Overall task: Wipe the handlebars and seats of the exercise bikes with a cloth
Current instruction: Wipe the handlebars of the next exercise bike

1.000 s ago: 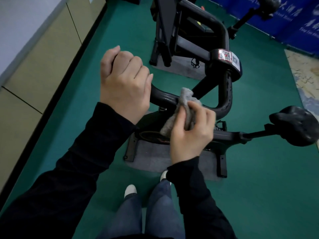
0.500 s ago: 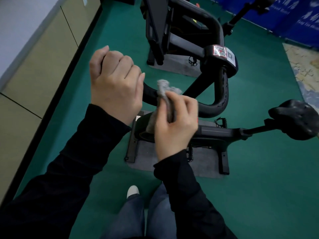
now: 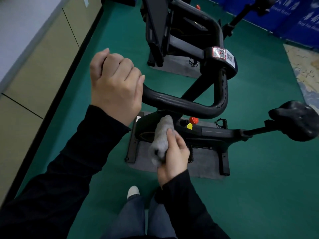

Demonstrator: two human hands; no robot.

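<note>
Two grips are at the nearer exercise bike (image 3: 215, 133). The left grip (image 3: 115, 88) is clenched round the left end of the black handlebar (image 3: 181, 104). The right grip (image 3: 174, 152) grasps a bunched grey cloth (image 3: 161, 135), held below the bar's front run; whether cloth and bar touch is unclear. The seat (image 3: 296, 121) juts out at right, well apart from both. A second bike (image 3: 181, 23) stands behind on the green floor (image 3: 259, 187).

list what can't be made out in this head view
Head view:
Left end of the handlebar: hidden inside the left hand.
Part of the cloth: covered by the right hand holding it.
Part of the seat: cut off by the right edge.
Codes on the label: too small to read.
</note>
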